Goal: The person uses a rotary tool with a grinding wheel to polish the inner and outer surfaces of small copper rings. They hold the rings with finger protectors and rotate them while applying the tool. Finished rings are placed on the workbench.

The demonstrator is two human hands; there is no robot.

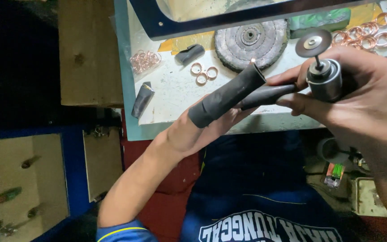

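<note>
Two hands raised over the tabletop (pixel 175 94): left hand (pixel 202 127) wears dark rubber finger sleeves (pixel 229 96), pinching something hidden; right hand (pixel 359 96) grips rotary tool (pixel 324 79), likely rigid, by its barrel. Copper rings (pixel 204 74) beyond.

Left hand (pixel 193 130) wore dark rubber finger sleeves; right hand (pixel 363 103) bare. Blue short sleeve (pixel 122 233), yellow-trimmed; blue shirt (pixel 256 210), white lettering.

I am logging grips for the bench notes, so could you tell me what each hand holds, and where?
The right hand grips a rotary tool around its body, below the disc. The left hand, in dark finger covers, pinches a small ring at the tip.
</note>
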